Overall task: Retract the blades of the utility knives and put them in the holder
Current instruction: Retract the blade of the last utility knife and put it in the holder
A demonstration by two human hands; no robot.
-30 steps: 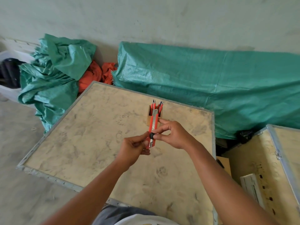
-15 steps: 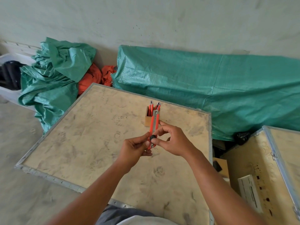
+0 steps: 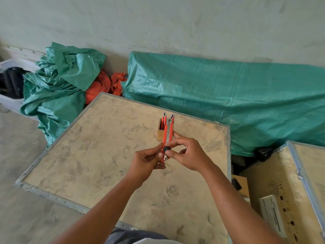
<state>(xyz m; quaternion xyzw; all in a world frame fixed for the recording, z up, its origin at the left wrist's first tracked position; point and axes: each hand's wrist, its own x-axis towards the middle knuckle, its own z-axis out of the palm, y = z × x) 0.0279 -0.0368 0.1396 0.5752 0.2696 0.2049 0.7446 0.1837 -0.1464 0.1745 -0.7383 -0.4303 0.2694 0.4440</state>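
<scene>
Both hands hold one red utility knife [image 3: 167, 133] upright above the plywood crate top [image 3: 98, 155]. My left hand [image 3: 146, 162] pinches its lower end from the left. My right hand [image 3: 189, 153] grips it from the right, thumb and forefinger on the black slider knob [image 3: 166, 149]. The knife's metal rail runs up in front of a small wooden holder [image 3: 160, 132], which stands near the far edge of the crate. Two other red knives [image 3: 165, 119] stick up out of the holder. Whether a blade protrudes from the held knife's tip is unclear.
Green tarpaulin bundles [image 3: 228, 95] and orange cloth [image 3: 105, 84] lie against the wall behind the crate. A second plywood crate [image 3: 299, 182] with a white box [image 3: 272, 213] on it stands at the right. Concrete floor shows at the left.
The camera view has shifted slightly. Both hands keep hold of the knife in front of the holder, with the right fingers staying on the black knob.
</scene>
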